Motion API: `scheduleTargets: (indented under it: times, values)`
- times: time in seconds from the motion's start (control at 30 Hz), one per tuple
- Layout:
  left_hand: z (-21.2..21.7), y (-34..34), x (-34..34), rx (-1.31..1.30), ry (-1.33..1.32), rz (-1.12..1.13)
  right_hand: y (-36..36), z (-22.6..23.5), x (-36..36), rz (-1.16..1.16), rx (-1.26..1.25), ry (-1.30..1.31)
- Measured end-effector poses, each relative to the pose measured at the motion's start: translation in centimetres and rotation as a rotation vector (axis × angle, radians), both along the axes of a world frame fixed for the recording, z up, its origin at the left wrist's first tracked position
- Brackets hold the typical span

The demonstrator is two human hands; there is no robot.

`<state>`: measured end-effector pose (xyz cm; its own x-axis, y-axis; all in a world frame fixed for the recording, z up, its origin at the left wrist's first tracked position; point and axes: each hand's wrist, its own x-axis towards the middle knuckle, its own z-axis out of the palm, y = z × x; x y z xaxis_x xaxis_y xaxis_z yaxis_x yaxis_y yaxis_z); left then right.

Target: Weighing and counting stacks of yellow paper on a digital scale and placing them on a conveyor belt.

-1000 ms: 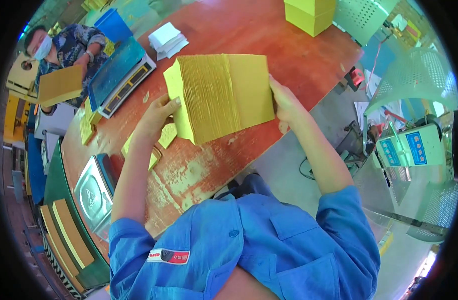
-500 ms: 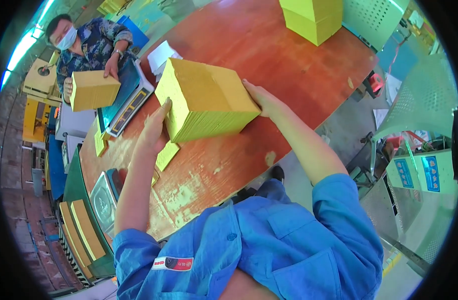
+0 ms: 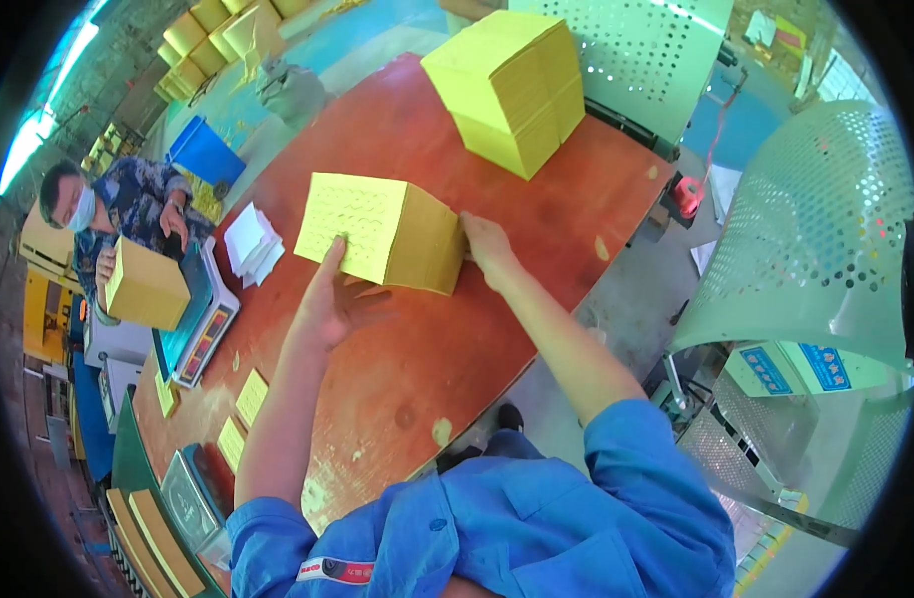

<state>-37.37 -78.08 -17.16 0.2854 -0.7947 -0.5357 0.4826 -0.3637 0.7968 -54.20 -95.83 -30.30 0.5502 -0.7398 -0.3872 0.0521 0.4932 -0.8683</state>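
A thick block of yellow paper [image 3: 367,229] is between my two hands over the red-brown table [image 3: 377,344]. Wavy rows of marks cover its left face. My left hand [image 3: 327,304] grips its lower left side, thumb on the marked face and fingers spread beneath. My right hand [image 3: 489,249] presses against its right side, with some fingertips hidden behind it. Farther back on the table stands a larger stack of yellow paper [image 3: 517,95].
At left, a masked person holds another yellow block [image 3: 153,284] by a digital scale [image 3: 208,324]. White sheets [image 3: 253,244] and small yellow pads [image 3: 250,399] lie on the table. A perforated green chair [image 3: 816,219] stands right, a perforated metal panel [image 3: 646,60] at the back.
The block in my hands has turned, bringing its marked face into view, and sits nearer the big stack. My view has shifted right. The other person's block has tilted by the scale.
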Motion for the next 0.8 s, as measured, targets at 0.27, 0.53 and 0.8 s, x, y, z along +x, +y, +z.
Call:
scheduleTargets:
  times: [0.27, 0.53, 0.8]
  values:
    - [0.0, -10.1, -5.1, -0.093, 0.138, -0.045, -2.1, 0.4, -5.0, -0.176, -0.669, 0.425]
    - [0.1, -18.8, -6.4, -0.121, 0.004, 0.124, -3.1, -0.2, -5.3, -0.201, -0.763, 0.345]
    - [0.9, -19.6, -4.9, -0.153, 0.068, 0.029, -4.6, -3.3, -5.4, -0.304, -0.737, 0.194]
